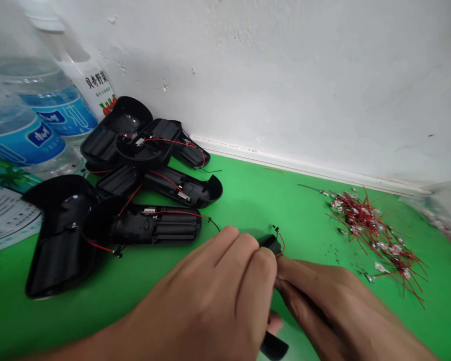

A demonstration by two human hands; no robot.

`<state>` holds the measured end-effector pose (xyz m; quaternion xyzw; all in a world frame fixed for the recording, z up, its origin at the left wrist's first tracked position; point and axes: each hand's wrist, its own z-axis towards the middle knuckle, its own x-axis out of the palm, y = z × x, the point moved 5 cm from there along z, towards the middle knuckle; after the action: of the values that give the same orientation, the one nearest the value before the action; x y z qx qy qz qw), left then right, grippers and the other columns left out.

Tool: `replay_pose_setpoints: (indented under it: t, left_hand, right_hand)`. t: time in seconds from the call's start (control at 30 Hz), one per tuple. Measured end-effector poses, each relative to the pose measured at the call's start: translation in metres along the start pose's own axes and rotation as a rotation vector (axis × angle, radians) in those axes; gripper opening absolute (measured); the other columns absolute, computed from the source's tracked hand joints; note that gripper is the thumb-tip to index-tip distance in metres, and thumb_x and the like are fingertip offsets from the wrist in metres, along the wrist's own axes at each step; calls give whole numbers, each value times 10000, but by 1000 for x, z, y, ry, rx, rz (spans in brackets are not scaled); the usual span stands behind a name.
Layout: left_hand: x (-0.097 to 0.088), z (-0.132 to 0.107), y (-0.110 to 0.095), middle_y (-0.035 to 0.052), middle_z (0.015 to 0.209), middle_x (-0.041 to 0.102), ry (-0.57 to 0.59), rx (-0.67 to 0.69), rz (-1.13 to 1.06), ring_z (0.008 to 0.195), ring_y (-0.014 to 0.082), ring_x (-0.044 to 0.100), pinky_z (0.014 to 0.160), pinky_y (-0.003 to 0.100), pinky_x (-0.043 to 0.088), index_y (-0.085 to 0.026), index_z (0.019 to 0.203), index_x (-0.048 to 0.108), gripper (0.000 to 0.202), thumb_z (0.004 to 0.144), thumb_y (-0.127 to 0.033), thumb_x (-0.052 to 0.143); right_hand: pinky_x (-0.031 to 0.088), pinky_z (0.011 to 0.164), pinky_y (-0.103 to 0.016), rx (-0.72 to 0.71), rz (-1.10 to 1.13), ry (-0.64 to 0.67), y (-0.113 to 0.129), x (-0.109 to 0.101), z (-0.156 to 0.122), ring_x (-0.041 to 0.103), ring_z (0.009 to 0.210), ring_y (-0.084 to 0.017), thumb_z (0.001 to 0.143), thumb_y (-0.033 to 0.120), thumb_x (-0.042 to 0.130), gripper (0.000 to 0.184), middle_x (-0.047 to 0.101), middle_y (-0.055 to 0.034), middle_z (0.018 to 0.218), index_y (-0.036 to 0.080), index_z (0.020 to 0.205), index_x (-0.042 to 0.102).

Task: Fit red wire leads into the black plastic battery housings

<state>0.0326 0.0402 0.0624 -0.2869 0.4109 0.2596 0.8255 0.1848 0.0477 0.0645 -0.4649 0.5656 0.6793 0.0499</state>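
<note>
In the head view, my left hand (218, 291) is wrapped around the black casing (269, 243), near centre; my right hand (319, 291) meets its right side, its grip hidden, so I can't tell. It looks light and stiff; I'd hold the shell's sides, sparing the fragile red wire (283, 243).

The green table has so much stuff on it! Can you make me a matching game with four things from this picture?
Things:
1. Left hand
2. Red wires
3. Clear bottles
4. Wall

Clues:
A. White, behind everything
B. Heaped on the right side of the picture
C. Closed around a black part
D. Blue labels, at the left edge

Right pairs: 1-C, 2-B, 3-D, 4-A
</note>
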Motion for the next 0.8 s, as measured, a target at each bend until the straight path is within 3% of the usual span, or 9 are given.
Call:
replay_pose_setpoints:
  t: [0.17,0.37,0.57,0.73,0.8]
  left_hand:
    - [-4,-2,-2,38,850,598,-131,110,-4,759,212,569,752,395,532,-138,1003,596,236,1126,-141,395]
    - [-2,-2,-2,76,960,641,8,35,1,901,236,640,855,401,571,-133,1073,605,96,1084,-214,555]
    - [7,-1,6,97,1012,655,52,-42,-19,983,255,669,887,386,601,-165,1151,606,279,1034,-410,672]
    - [5,-3,8,75,1006,658,54,-33,-2,977,249,662,882,378,588,-177,1129,590,270,980,-352,730]
    - [1,-3,6,60,1001,656,25,3,19,948,242,646,873,379,578,-168,1119,578,338,902,-300,801]
  right_hand:
    - [532,553,-244,13,-109,63,-5,3,1,676,638,-149,1024,172,377,280,733,-25,816,224,841,582]
    - [502,571,-310,11,-250,175,-18,11,-8,637,626,-166,944,92,377,272,698,-23,847,214,966,619]
    - [425,488,-331,-150,-440,8,-7,8,-9,636,591,-169,856,-3,360,375,669,3,780,235,973,624]
    - [412,465,-356,-187,-563,-75,-1,11,-7,645,583,-188,819,-39,413,344,670,-9,788,237,926,588]
    - [413,472,-364,-187,-567,-69,-4,11,-7,637,572,-192,881,-33,402,330,663,-9,794,235,932,587]
